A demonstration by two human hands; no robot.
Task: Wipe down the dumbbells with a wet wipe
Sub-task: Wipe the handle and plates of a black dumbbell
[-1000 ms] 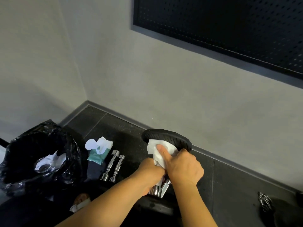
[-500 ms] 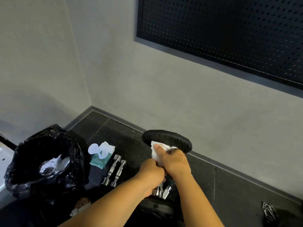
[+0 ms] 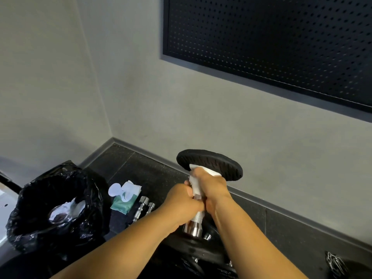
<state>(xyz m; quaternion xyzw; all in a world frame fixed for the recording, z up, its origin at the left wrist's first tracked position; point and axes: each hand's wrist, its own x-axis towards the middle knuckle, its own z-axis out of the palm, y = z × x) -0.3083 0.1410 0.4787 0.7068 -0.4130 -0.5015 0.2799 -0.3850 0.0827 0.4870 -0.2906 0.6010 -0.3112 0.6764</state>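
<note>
A dumbbell stands nearly upright in front of me, its black rubber plate [image 3: 209, 164] on top and its chrome handle [image 3: 196, 221] below. My left hand [image 3: 182, 204] grips the handle from the left. My right hand [image 3: 211, 185] is closed around the upper handle with a white wet wipe [image 3: 196, 183] pressed under its fingers, just beneath the top plate. The lower plate [image 3: 201, 250] is dark and partly hidden by my forearms.
A black bin bag [image 3: 54, 206] holding used wipes stands at the left. A green wet wipe pack [image 3: 124, 197] and two chrome bars [image 3: 144, 208] lie on the dark floor beside it. The grey wall and skirting run close behind. A metal chain [image 3: 334, 262] lies at the lower right.
My right hand with the wipe has slid down from the underside of the top plate onto the handle, close above my left hand. The view has tilted upward slightly.
</note>
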